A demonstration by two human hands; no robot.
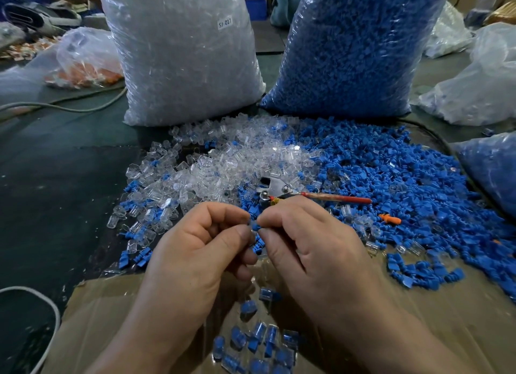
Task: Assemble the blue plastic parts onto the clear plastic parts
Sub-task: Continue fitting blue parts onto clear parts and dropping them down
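Both hands meet over the cardboard box at the near edge of the tabletop. The left hand and right hand each pinch one blue part between thumb and forefinger, probably to line it up for pushing home. Whether a clear part sits inside the left fingers cannot be told. The clear pile and blue pile lie side by side just beyond, within easy reach. The clear bag and blue bag stand behind them as refill stock. Finished pieces lie in the box directly below, so each can simply drop.
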